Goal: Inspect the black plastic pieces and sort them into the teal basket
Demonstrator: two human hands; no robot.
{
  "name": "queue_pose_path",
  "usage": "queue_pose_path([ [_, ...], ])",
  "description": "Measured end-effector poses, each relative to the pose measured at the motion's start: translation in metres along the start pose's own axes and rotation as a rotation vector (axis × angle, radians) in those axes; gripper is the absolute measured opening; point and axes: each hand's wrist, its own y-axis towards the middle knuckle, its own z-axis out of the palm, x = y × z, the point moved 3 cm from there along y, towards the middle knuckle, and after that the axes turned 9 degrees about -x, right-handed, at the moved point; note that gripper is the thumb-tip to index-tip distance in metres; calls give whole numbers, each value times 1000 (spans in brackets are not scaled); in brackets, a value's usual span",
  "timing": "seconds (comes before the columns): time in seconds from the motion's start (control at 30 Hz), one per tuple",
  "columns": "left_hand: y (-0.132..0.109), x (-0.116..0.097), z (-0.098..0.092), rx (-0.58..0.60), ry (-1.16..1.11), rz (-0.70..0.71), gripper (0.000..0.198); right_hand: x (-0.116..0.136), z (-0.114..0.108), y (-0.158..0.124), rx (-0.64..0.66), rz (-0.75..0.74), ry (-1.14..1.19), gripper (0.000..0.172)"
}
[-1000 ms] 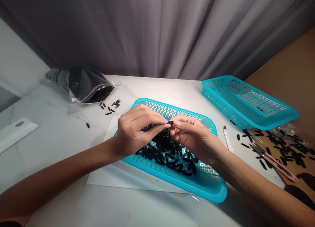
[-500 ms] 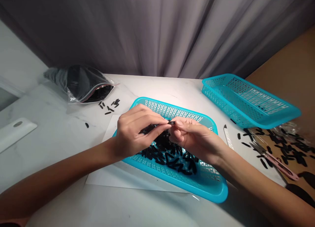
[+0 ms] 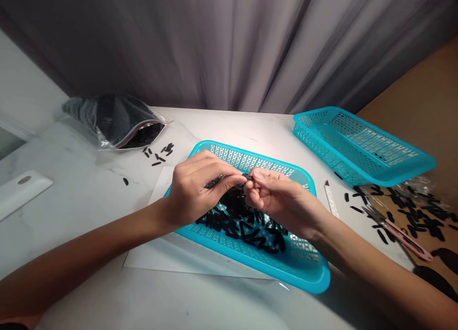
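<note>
Between our 2 hands we hold 1 small black piece (image 3: 247, 176), pinched at its left end by the thumb and forefinger of our left hand (image 3: 195, 186) and at its right end by the thumb and fingers of our right hand (image 3: 282, 196). The fingertips nearly meet around it, so we cannot make out its full shape. The other left fingers arch over to the far side, while the lower right fingers curl in loosely below the thumb.

The piece is above the near basket (image 3: 257, 268), a blue plastic tray with pierced walls. Inside it we see a heap of black pieces (image 3: 243, 225), partly hidden by our hands. The basket rests on a white sheet (image 3: 143, 264), which lies on the pale marbled table (image 3: 107, 301).

Beyond our left hand, a clear zip bag (image 3: 118, 122) lies on its side, its mouth gaping, full of dark contents. Loose black pieces (image 3: 162, 154) lie just before it, and 1 lone piece (image 3: 125, 181) lies nearer us. At the left edge is a white object (image 3: 21, 194) with an oval hole.

Past our right hand we see a white-handled knife (image 3: 332, 203), a 2nd blue basket (image 3: 393, 181), more scattered pieces (image 3: 415, 218) and pink-handled scissors (image 3: 410, 241). A grey curtain (image 3: 229, 48) hangs behind everything.
</note>
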Motion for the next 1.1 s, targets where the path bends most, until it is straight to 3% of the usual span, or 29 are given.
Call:
queue_pose_path([
  [1.1,0,0,0,-20,-2,13,4,3,-1,-1,-56,-17,-74,15],
])
